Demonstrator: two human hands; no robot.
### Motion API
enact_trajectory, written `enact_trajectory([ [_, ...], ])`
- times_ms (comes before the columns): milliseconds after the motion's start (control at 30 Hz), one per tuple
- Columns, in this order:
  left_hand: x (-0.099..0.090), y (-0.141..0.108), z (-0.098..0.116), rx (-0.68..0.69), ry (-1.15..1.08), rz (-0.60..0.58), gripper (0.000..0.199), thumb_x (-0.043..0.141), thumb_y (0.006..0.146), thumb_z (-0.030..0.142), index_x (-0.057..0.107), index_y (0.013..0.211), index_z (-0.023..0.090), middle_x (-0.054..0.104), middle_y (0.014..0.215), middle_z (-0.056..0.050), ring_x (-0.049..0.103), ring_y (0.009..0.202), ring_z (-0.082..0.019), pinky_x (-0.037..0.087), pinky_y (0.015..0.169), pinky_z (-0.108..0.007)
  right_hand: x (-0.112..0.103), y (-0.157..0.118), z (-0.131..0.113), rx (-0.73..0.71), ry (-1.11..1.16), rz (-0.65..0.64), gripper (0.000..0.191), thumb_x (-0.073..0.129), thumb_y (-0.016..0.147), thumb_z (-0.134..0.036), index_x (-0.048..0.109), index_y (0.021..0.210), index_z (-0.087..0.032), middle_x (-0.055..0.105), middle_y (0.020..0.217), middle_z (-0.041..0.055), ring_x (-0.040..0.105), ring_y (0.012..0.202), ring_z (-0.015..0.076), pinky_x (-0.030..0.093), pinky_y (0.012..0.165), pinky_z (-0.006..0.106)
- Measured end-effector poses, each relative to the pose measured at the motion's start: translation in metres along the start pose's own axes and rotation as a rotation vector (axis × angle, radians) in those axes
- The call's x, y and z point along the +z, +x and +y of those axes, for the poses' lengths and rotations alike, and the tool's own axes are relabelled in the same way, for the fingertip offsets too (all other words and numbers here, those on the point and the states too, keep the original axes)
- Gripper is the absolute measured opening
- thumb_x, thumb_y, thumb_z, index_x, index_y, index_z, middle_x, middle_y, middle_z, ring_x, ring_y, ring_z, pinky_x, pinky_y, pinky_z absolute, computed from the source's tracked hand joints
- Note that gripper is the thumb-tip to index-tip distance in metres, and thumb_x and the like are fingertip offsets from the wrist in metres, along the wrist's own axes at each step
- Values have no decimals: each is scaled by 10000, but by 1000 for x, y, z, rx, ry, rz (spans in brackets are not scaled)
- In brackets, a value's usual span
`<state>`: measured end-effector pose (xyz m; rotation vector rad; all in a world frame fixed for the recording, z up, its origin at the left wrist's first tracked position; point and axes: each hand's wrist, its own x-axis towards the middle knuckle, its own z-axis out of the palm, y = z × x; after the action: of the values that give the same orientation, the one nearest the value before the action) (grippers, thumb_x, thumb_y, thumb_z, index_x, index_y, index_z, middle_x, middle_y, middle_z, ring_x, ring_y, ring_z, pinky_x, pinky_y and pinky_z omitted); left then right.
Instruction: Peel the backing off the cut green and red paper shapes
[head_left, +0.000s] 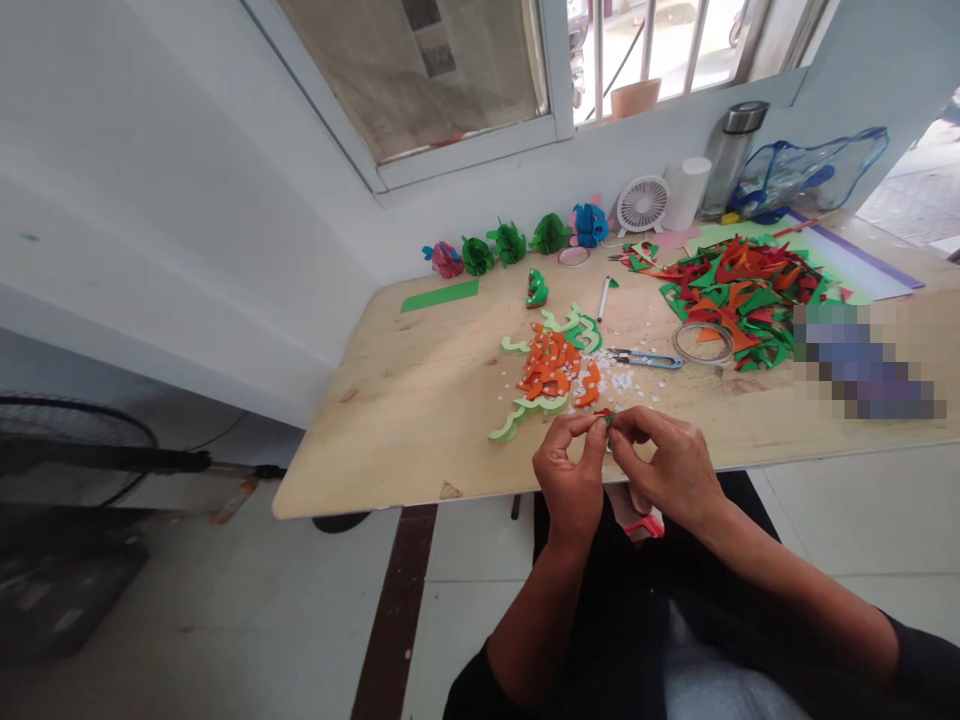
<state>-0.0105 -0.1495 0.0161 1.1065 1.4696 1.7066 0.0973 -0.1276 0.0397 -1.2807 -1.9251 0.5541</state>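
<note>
At the table's front edge my left hand point(574, 475) and my right hand point(667, 465) are close together, fingertips pinched on a small red and green paper piece point(606, 414). Just beyond them lies a pile of orange paper pieces point(551, 362) with small white squares on them. Light green wavy strips point(517, 418) lie beside that pile. Blue-handled thread snips point(649, 359) rest on the table among scattered white bits point(622, 380). A roll of tape point(703, 343) touches the large heap of red, orange and green paper scraps point(742, 285).
Along the wall stand green paper figures point(508, 243), a blue one point(590, 225), a pink one point(447, 260), a small white fan point(643, 205) and a bottle point(733, 160). A green strip point(440, 296) and a white pen point(603, 299) lie on the table point(397, 400).
</note>
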Motion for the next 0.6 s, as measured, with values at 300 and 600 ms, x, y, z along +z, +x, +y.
enact_trajectory([
  [300, 0, -1, 3, 42, 69, 27, 83, 629, 786, 234, 696, 773, 187, 683, 793, -17, 631, 785, -162, 480, 795, -305, 4, 1, 0, -2, -56, 18, 127, 508, 795, -242, 564, 686, -206, 620, 584, 4, 593, 562, 150, 412, 587, 246],
  [600, -2, 0, -1, -82, -115, 8, 71, 659, 763, 237, 687, 753, 173, 668, 774, -20, 610, 779, -156, 481, 792, -302, 6, 5, -2, 10, 64, 13, 118, 509, 753, -196, 529, 637, -193, 548, 550, -17, 525, 526, 124, 399, 560, 231],
])
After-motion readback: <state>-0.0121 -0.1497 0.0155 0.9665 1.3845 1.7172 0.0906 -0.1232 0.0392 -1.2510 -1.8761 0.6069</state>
